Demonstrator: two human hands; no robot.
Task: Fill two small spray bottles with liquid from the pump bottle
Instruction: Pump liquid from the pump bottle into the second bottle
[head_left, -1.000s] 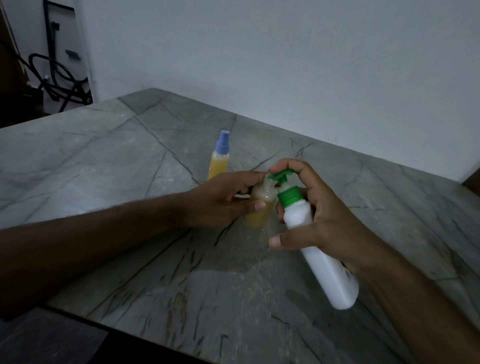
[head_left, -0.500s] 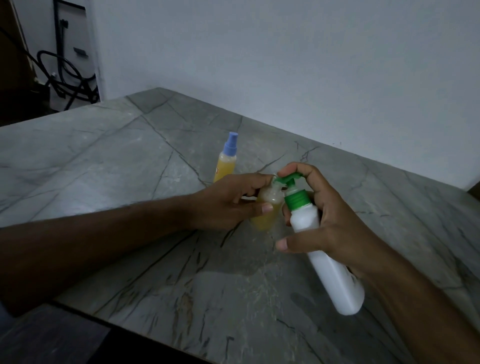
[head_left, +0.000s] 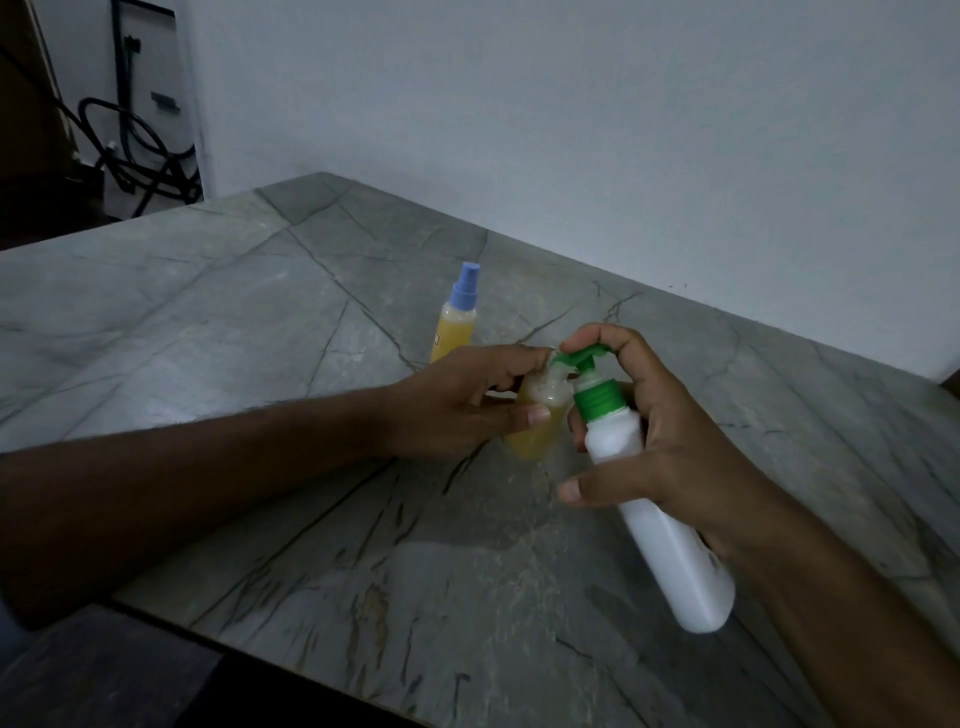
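My left hand (head_left: 457, 400) grips a small open spray bottle (head_left: 535, 431) holding yellow liquid, its base on the grey stone table (head_left: 260, 332). My right hand (head_left: 670, 441) holds the white pump bottle (head_left: 660, 514) tilted above the table, the index finger on top of its green pump head (head_left: 582, 358). The pump's nozzle sits at the small bottle's mouth, where some foam shows. A second small spray bottle (head_left: 457, 322), filled with yellow liquid and capped with a blue sprayer, stands upright behind my left hand.
A pale wall rises just behind the table's far edge. Black cables (head_left: 135, 150) hang in the corner at the upper left. The table's near edge runs across the lower left, with dark floor below it.
The view has drifted slightly, so everything sits a little lower and more to the right. Both hands keep their hold on the bottles, the pump nozzle staying at the small bottle's mouth.
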